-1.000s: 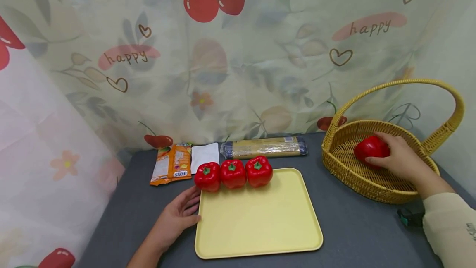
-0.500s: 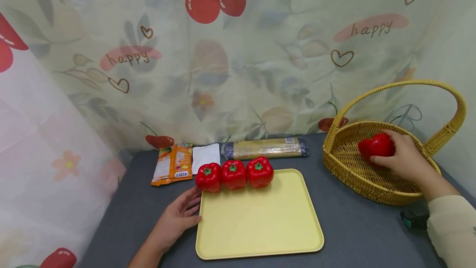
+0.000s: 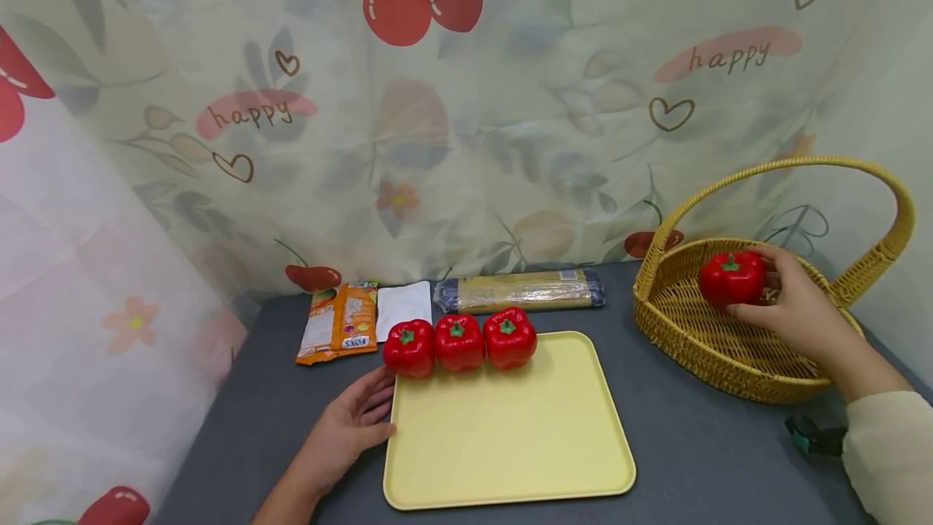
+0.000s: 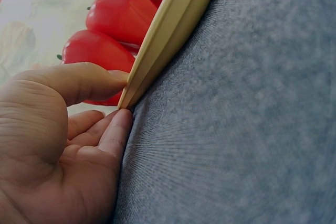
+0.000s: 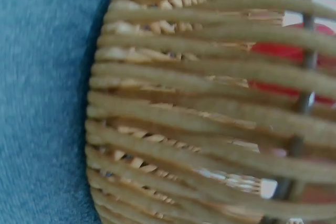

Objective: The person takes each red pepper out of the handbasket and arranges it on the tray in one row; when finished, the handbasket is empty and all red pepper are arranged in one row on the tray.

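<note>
My right hand [image 3: 798,310] holds a red bell pepper [image 3: 731,280] stem up, within the yellow wicker basket [image 3: 736,375]. From the right wrist view, the basket's woven side [image 5: 199,87] fills most of the picture, and red shows through its gaps. On the left, my left hand [image 3: 350,424] rests against the edge of a pale yellow tray [image 3: 510,436]. Its thumb [image 4: 86,80] touches the rim in the left wrist view, with the fingers spread along the outside. Three red bell peppers [image 3: 459,343] stand in a row across the tray's back left edge.
Behind the peppers lie an orange snack packet [image 3: 338,322], a white packet [image 3: 404,306] and a long wrapped package [image 3: 521,290]. The basket's tall handle [image 3: 794,160] arches over its opening. A small black object [image 3: 815,436] is beside the right sleeve. A printed curtain hangs behind the table.
The pepper in my right hand has turned from lying sideways to stem up and risen slightly inside the basket. My left hand, the tray and the three peppers have stayed put.
</note>
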`<state>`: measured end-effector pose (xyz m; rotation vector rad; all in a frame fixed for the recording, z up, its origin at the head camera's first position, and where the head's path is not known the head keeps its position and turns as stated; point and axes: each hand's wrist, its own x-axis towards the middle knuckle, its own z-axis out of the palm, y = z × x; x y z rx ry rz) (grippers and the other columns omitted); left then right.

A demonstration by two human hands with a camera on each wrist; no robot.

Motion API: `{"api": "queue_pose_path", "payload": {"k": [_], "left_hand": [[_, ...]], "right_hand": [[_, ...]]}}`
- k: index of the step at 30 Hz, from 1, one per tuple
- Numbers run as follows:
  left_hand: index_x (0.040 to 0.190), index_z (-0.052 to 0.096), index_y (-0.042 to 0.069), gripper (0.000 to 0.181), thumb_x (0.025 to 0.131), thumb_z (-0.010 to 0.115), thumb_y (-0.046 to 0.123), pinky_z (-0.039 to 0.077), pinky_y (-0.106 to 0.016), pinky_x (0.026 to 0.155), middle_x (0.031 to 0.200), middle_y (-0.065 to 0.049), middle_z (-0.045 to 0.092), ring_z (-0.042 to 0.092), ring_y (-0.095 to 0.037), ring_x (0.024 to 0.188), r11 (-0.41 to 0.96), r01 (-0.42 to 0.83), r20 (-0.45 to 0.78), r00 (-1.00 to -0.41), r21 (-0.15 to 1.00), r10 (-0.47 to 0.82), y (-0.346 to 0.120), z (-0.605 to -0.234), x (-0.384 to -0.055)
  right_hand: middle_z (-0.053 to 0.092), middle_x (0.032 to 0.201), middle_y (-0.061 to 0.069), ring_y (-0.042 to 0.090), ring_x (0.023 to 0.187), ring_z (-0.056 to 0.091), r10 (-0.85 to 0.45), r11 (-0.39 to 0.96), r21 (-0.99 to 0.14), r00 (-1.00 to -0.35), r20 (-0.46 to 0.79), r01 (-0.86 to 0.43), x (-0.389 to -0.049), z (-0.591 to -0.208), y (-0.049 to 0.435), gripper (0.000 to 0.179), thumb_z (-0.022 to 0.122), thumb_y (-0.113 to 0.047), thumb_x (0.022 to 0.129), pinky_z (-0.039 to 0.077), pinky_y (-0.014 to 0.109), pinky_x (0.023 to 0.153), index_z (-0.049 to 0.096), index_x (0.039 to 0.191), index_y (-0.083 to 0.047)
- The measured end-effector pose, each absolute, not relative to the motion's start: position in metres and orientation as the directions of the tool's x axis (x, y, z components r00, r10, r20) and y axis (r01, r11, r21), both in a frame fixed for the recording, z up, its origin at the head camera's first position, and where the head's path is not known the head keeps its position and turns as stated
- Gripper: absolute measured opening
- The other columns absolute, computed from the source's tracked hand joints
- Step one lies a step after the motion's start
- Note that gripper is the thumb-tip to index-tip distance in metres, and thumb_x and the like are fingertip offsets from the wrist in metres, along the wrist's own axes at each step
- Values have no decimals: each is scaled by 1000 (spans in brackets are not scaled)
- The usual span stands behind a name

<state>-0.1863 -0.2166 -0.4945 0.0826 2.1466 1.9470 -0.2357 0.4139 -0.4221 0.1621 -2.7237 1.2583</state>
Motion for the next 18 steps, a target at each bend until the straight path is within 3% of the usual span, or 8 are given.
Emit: {"api": "queue_pose_path", "payload": {"k": [8, 18], "left_hand": [[165, 40, 0, 88, 88, 79, -15, 49, -35, 112, 166, -21, 44, 47, -37, 149, 118, -121, -143, -970, 986, 199, -215, -494, -186], [165, 40, 0, 88, 88, 79, -16, 49, -36, 112, 166, -21, 44, 47, -37, 148, 127, -121, -144, -970, 985, 195, -215, -492, -186]], "right_hand": [[31, 157, 39, 61, 135, 40, -69, 640, -745, -980, 186, -186, -230, -414, 403, 103, 83, -16, 100, 47, 5, 75, 12, 170, 5], [40, 156, 30, 40, 127, 50, -67, 629, -745, -970, 232, -222, -220, -399, 387, 98, 83, -17, 100, 52, 9, 78, 19, 171, 2]]}}
